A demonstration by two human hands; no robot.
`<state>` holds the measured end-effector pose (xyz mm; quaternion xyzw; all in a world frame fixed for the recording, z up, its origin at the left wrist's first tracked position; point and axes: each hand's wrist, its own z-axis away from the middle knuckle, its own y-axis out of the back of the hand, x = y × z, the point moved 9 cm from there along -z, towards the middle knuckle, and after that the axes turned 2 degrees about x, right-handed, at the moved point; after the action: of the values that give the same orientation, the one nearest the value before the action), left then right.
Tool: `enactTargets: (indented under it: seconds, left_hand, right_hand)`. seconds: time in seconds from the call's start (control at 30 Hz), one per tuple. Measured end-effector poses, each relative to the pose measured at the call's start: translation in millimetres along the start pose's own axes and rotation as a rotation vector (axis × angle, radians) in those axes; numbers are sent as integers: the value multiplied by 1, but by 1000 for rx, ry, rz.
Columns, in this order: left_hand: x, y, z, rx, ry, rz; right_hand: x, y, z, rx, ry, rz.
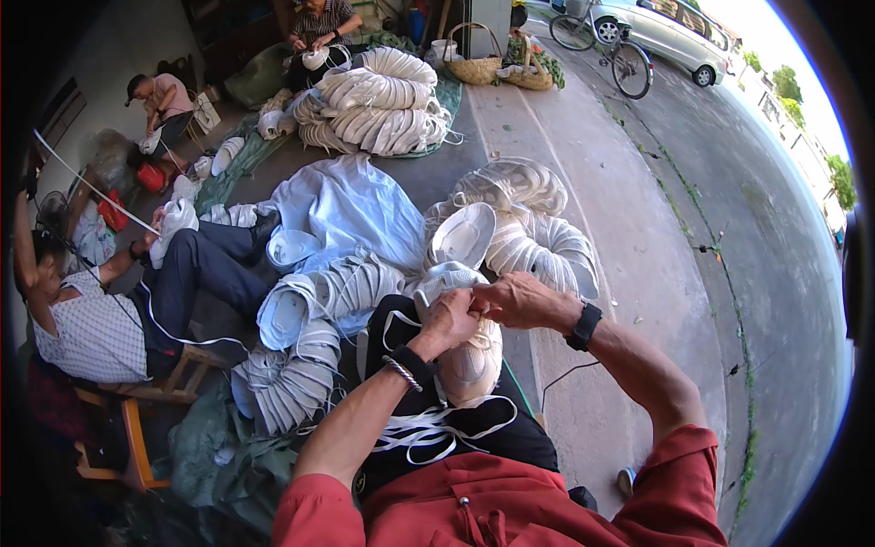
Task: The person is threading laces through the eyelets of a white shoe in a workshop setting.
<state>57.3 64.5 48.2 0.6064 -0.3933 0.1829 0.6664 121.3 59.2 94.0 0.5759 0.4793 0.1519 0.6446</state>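
Observation:
A pale sneaker (472, 365) lies across my dark-trousered lap, its toe toward me. Over its upper, my left hand (447, 321) and my right hand (521, 301) meet with fingertips pinched together. Whatever is between the fingers is too small and covered to make out. Loose white shoelaces (437, 428) spread over my lap below the toe. Just beyond my hands stands an upturned-looking pale shoe (463, 235), leaning on a stack of nested white shoes (538, 251).
More nested shoes (301, 374) curve along my left, beside a light blue cloth (351, 205). A seated person (96, 328) pulls a long white lace at left. Two others work farther back near a large shoe pile (378, 100). Baskets (478, 68) stand behind.

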Motion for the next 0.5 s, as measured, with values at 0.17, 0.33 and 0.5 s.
enactTargets:
  seconds: [0.17, 0.33, 0.5]
  left_hand:
    - [-24, 39, 24, 203, 65, -238]
    - [-81, 78, 65, 193, 274, -163]
    - [-58, 63, 69, 135, 264, 192]
  right_hand:
    - [7, -2, 1, -84, -109, 51]
    - [-3, 6, -13, 131, -58, -103]
    - [-27, -6, -34, 193, -19, -529]
